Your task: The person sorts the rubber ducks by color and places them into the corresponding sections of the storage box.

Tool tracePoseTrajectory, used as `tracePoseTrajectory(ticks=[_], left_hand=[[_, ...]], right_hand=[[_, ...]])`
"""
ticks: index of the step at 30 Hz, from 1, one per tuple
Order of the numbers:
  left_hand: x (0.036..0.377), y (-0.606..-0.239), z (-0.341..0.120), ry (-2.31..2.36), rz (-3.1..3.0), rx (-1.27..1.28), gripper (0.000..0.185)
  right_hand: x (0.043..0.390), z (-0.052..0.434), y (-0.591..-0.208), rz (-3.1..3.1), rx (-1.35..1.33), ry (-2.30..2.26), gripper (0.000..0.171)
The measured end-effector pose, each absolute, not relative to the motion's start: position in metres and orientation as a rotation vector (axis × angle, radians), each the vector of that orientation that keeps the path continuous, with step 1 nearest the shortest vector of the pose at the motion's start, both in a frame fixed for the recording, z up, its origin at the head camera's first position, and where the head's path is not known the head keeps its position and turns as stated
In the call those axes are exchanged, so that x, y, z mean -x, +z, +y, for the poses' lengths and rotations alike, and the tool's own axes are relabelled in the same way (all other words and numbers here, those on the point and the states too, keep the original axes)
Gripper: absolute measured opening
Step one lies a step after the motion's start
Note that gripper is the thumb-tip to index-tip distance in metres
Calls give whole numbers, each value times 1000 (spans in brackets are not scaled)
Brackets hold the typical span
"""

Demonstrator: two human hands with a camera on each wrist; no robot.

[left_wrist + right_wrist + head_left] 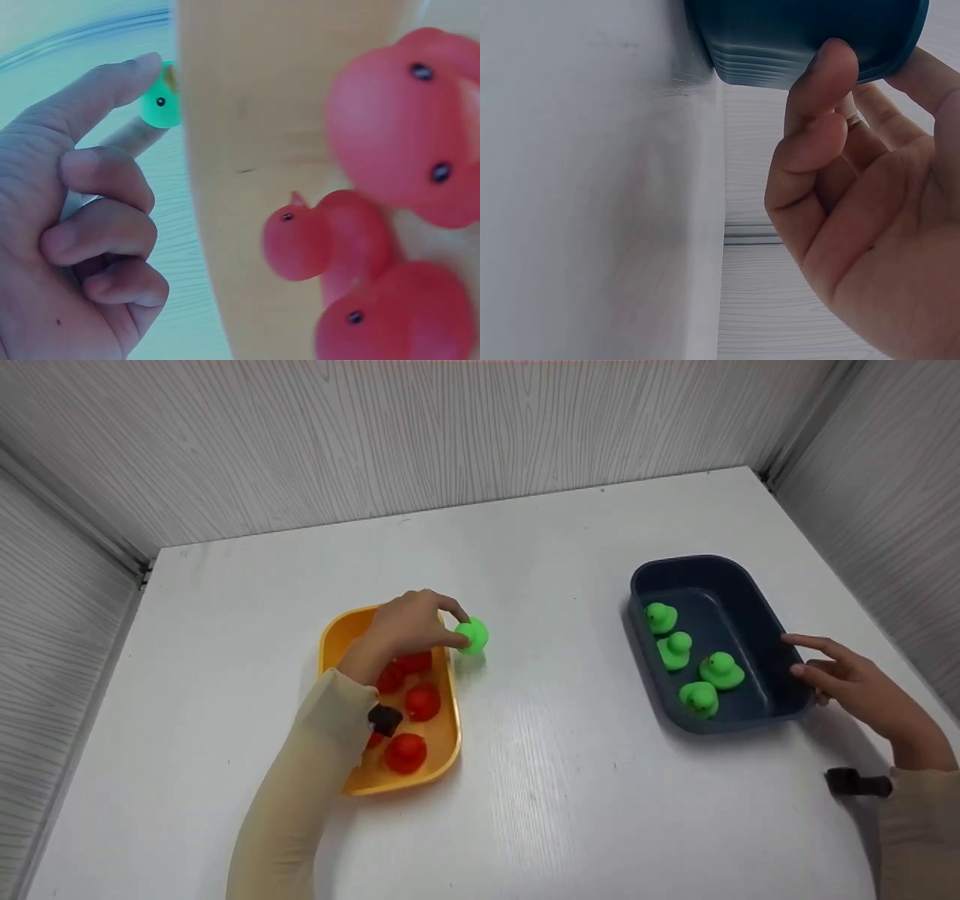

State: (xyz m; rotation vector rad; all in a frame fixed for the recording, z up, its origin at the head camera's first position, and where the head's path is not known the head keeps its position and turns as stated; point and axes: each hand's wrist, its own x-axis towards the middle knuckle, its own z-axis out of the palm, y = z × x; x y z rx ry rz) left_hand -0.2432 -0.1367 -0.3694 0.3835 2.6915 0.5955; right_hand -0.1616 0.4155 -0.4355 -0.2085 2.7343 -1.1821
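My left hand (407, 624) reaches over the yellow bin (456, 727) and pinches a green rubber duck (474, 636) between thumb and index finger, just outside the bin's right rim. In the left wrist view, the other fingers (112, 232) are curled toward the palm. Several red rubber ducks (406, 753) sit in the yellow bin, partly hidden by the arm. My right hand (862, 686) holds the right rim of the dark blue bin (757, 607), its fingers against the outer wall in the right wrist view. Several green rubber ducks (721, 670) lie along that bin's left and near side.
Both bins stand on a white table (540, 780), with a wide stretch of tabletop between them. A pale wood-grain panel (465, 435) rises behind the table, and others flank it left and right. A black strap (859, 783) sits at the right wrist.
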Motion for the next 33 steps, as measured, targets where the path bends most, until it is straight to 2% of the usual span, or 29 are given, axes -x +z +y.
tracePoseTrajectory(ticks=[14, 33], left_hand=[[243, -347, -128, 782, 2677, -377, 38], [248, -337, -70, 911, 2631, -569, 37]], right_hand=[[164, 413, -433, 2750, 224, -1145, 46], [162, 418, -435, 2749, 166, -1140, 47]])
